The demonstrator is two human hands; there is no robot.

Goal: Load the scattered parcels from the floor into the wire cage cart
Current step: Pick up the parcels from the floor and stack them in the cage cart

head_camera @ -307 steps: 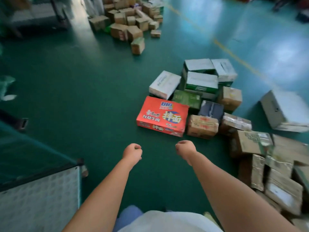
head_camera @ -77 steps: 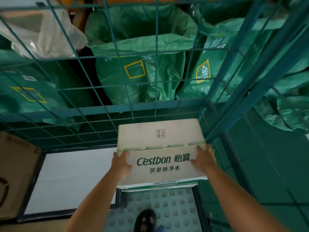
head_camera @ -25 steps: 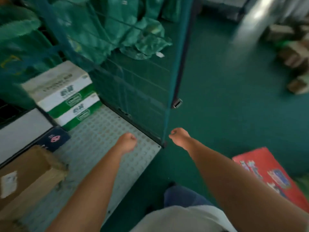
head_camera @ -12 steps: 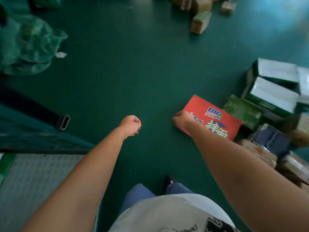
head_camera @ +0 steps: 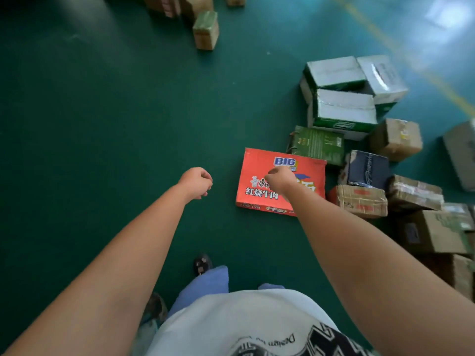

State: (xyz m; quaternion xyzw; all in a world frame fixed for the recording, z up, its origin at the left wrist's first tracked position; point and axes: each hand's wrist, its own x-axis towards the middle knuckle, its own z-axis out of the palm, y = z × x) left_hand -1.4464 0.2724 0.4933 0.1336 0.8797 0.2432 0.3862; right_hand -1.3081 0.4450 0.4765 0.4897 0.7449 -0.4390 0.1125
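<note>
Scattered parcels lie on the green floor at the right. Nearest is a flat red noodle carton. Behind it sit a green box, white-and-green water cartons, a dark blue box and a taped brown parcel. My right hand hovers above the red carton with fingers loosely curled, holding nothing. My left hand hangs over bare floor to the carton's left, also loosely curled with nothing in it. The wire cage cart is out of view.
More brown cartons crowd the right edge. A second pile of small boxes lies far ahead at the top. A yellow floor line runs across the upper right. My shoe is on the floor below my hands.
I have turned away from the cart, which has left the view. The red carton and parcel pile have come closer, and my right hand is now over the carton.
</note>
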